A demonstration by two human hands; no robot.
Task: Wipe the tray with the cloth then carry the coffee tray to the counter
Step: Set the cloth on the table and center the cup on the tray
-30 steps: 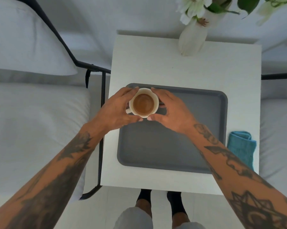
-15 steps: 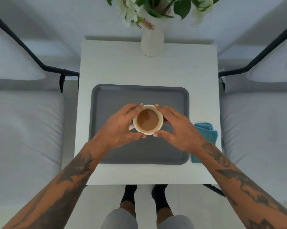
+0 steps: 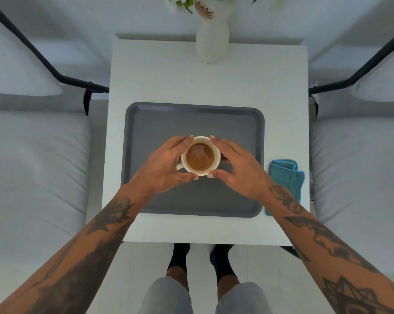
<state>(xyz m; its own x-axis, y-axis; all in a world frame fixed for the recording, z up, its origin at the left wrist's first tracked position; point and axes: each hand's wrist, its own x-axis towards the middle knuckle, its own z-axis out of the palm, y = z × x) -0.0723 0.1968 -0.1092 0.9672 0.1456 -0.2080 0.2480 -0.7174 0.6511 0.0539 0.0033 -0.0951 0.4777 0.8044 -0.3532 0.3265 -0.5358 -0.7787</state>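
Head view, looking straight down: both hands wrap one white coffee cup (image 3: 200, 157) over the middle of the grey tray (image 3: 191, 118), brown coffee filling it. The left hand (image 3: 162, 165) cups the cup's left side, fingers curled round it, and the right hand (image 3: 238, 167) clasps the right side, thumb at the near rim. Whether the cup rests on the tray, I cannot tell. Just right of the tray lies the folded blue cloth (image 3: 286, 175) on the white table (image 3: 214, 82); beyond the tray stands a white vase (image 3: 211, 39).
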